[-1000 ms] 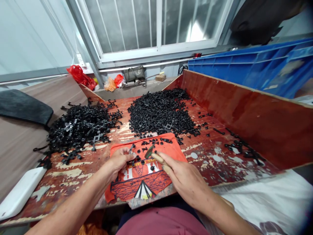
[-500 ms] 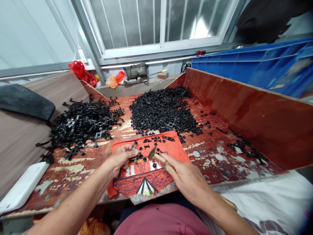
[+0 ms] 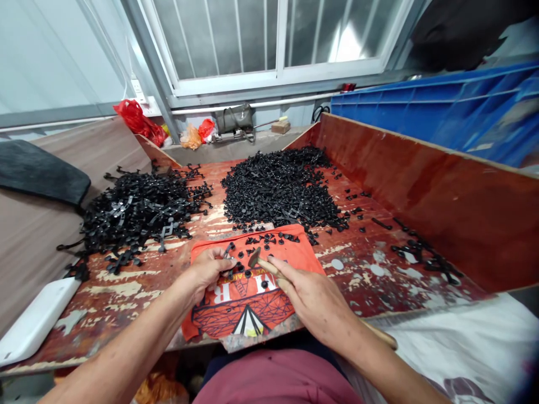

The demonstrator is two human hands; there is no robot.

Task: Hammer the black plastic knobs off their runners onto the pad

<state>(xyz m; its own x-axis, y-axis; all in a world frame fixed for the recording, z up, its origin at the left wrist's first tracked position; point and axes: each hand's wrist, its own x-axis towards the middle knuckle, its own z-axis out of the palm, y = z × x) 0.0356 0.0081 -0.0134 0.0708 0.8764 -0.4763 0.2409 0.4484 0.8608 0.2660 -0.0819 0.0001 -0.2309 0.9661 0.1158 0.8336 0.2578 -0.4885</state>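
Worn red paint, flaked to pale patches, covers the table [image 3: 357, 292] before you. Nearest, your maroon shirt [image 3: 278, 376] shows below the table's front edge, with a white sheet [image 3: 463, 348] to the right. At the left edge lies a white case [image 3: 37, 320].

An orange cloth [image 3: 309, 258], printed with letters and a line pattern, lies at the front of the table. Over its left side, your left hand [image 3: 206, 272] has thumb and fingertips pinching a small black part [image 3: 227, 251]. Over its right side, your right hand [image 3: 309, 286] has its fingers closed round the wooden handle of a hammer [image 3: 254, 257]; the head is above the cloth, apart from your left fingertips. Loose black studs [image 3: 264, 284] are scattered on the cloth between and beyond your hands.

Beyond the cloth, you have two heaps: strap-like black parts in the left pile [image 3: 135, 213], and smaller black pieces in the right pile [image 3: 278, 188]. A red board [image 3: 400, 168] walls the right side, a blue crate [image 3: 404, 109] behind it. Farther back are a red bag [image 3: 137, 126], an orange bag [image 3: 191, 137], a dark pouch [image 3: 234, 120] and a small block [image 3: 280, 127], below a barred window [image 3: 219, 39].
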